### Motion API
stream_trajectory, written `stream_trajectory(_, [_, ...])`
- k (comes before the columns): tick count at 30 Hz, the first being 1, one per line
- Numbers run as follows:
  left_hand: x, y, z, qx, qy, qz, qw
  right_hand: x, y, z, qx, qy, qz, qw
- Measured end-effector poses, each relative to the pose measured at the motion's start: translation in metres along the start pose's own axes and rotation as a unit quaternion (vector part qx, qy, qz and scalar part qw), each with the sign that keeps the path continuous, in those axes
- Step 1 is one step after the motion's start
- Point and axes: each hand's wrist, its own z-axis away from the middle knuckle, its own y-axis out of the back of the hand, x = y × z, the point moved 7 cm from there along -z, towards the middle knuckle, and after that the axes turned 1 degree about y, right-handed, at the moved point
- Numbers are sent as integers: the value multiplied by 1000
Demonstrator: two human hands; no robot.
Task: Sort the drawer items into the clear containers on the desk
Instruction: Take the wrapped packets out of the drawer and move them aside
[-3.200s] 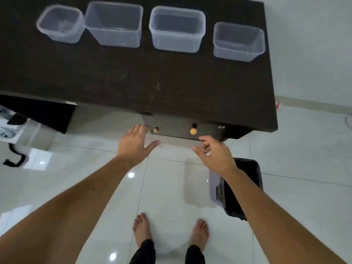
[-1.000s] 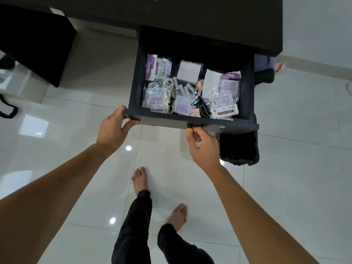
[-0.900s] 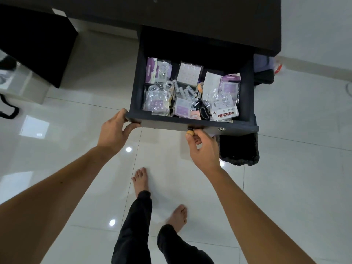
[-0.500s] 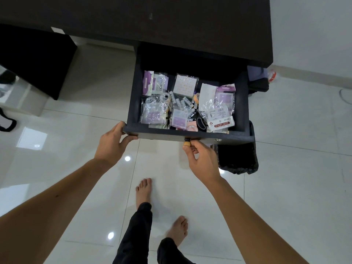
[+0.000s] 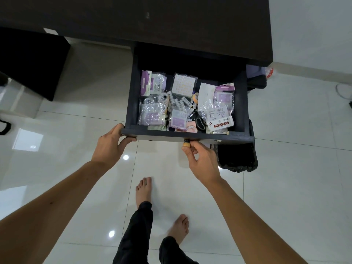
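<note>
Drawer [image 5: 187, 135] is seen pulled well out from under the dark worktop [image 5: 133, 18], its front edge nearest the body. Left hand [image 5: 109, 147] is hooked on the drawer's front left corner, fingers curled over the top edge and thumb under. Right hand [image 5: 200, 159] is pinched, thumb and forefinger closed on the small yellow knob [image 5: 186, 144] at mid-front. Neither hand is inside the drawer. The drawer items lie just beyond and above both hands, across the front lip: a clear packet with a purple card [image 5: 152, 116] at front left, loose batteries [image 5: 181, 101] in the middle running roughly front to back, black-handled scissors [image 5: 200, 122] and a "STICKY NOTE" pack [image 5: 221, 124] at front right, its long side along the drawer front. The sticky-note pack is judged nearer the right hand, the purple packet nearer the left. The clear containers are not in view; they are presumed farther back on the worktop, so any picked item would be carried up and away from the body.
</note>
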Motion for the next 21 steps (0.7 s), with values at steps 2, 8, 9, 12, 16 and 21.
stream_trajectory(2, [-1, -1, 0, -4, 10, 8, 1000, 0, 1, 1, -7, -8, -4, 1000])
stream_trajectory(8, [2, 10, 4, -10, 24, 39, 999, -5, 10, 4, 4, -1, -21, 1000])
stream_trajectory(9, [2, 14, 4, -13, 26, 43, 999, -6, 15, 5, 14, 3, -29, 999])
stream_trajectory(12, [7, 32, 4, -14, 2, 44, 999, -16, 35, 10, 58, 23, -53, 997])
stream_trajectory(16, [27, 55, -8, -3, -74, 31, 997, -28, 73, 2, 130, 49, -70, 988])
stream_trajectory(21, [75, 61, -46, -11, -162, 48, 986, -27, 105, -46, 120, 46, -22, 991])
